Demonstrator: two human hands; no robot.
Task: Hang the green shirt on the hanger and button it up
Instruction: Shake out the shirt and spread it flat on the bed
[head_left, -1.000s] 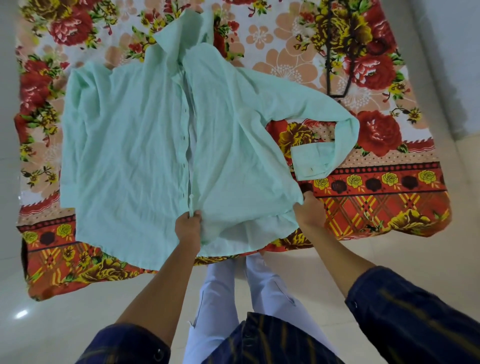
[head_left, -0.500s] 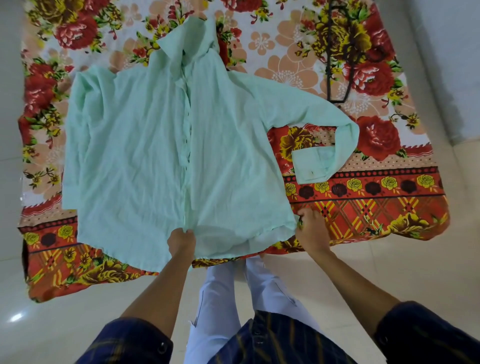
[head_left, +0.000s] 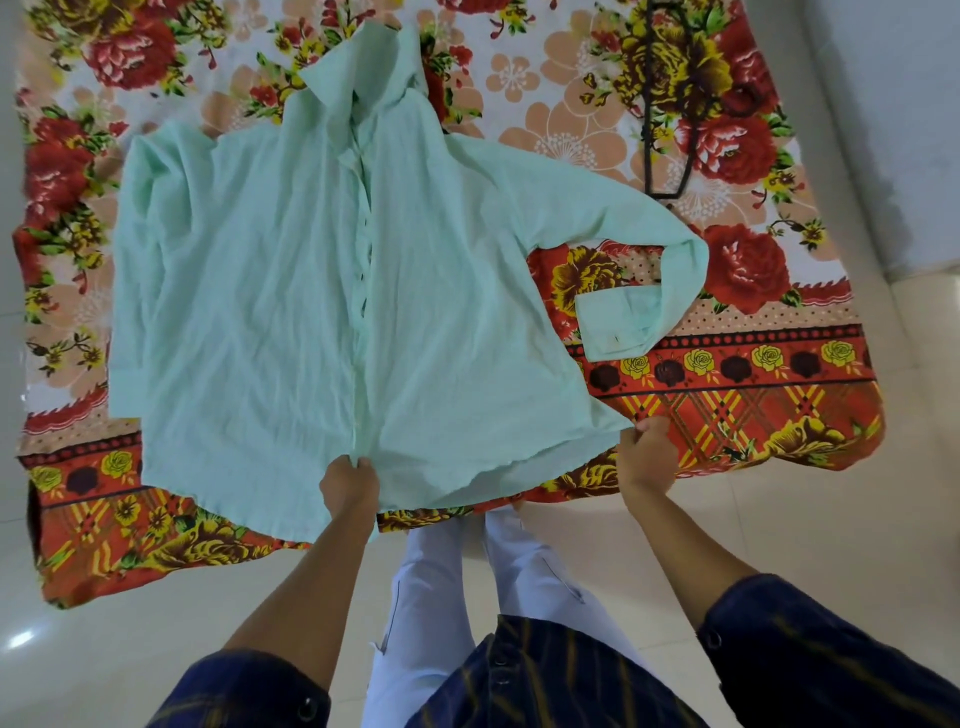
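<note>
Bedspread (head_left: 779, 415): a flowered cloth in red, orange and yellow, spread flat on a pale tiled floor; it carries everything else.
Shirt (head_left: 249, 291): pale mint green, long-sleeved, lying front-up across the left and middle of the bedspread, collar (head_left: 358, 67) at the far end, hem toward the person.
Left sleeve: seems folded in under the body panel at the far left edge; I cannot tell how it lies.
Front opening (head_left: 363, 291): runs straight down the middle, the two panels meeting but apparently unbuttoned; small buttons show faintly along it.
Left hand (head_left: 349, 486): clenched on the hem right at the bottom of the front opening.
Handling: the cloth looks thin, light and limp, finely creased, so it should sag and fold wherever it is unsupported; it is not slippery or fragile. Better holds for hanging are likely the shoulders beside the collar, not the hem.
Right hand (head_left: 645, 454): pinching the hem's right corner, pulling the lower edge taut between the two hands.
Right sleeve (head_left: 597, 208): stretched out rightward, then doubled back, its cuff (head_left: 618, 327) lying on the bedspread.
Hanger (head_left: 670, 130): dark, thin, lying on the bedspread at far right, well apart from both hands, near the sleeve's bend.
</note>
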